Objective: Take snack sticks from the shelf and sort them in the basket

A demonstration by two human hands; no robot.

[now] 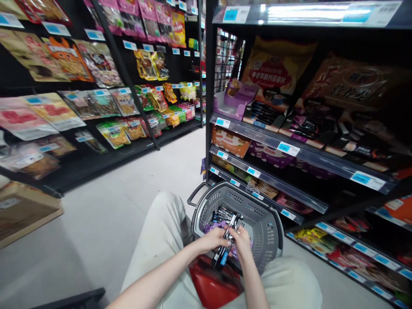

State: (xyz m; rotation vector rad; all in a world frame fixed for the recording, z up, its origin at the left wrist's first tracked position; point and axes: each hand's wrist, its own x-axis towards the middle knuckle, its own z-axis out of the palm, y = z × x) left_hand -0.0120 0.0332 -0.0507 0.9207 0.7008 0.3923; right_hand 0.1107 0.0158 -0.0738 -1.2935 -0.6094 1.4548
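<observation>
Left hand (215, 240) and right hand (242, 242) jointly pinch a bundle of slim black sachets (221, 253) over the gray basket (262, 214); further dark sachets (222, 213) and purple packets (219, 225) lie inside.

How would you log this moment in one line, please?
left hand: holds packets; right hand: holds packets; basket: below hands, more packets inside
</observation>
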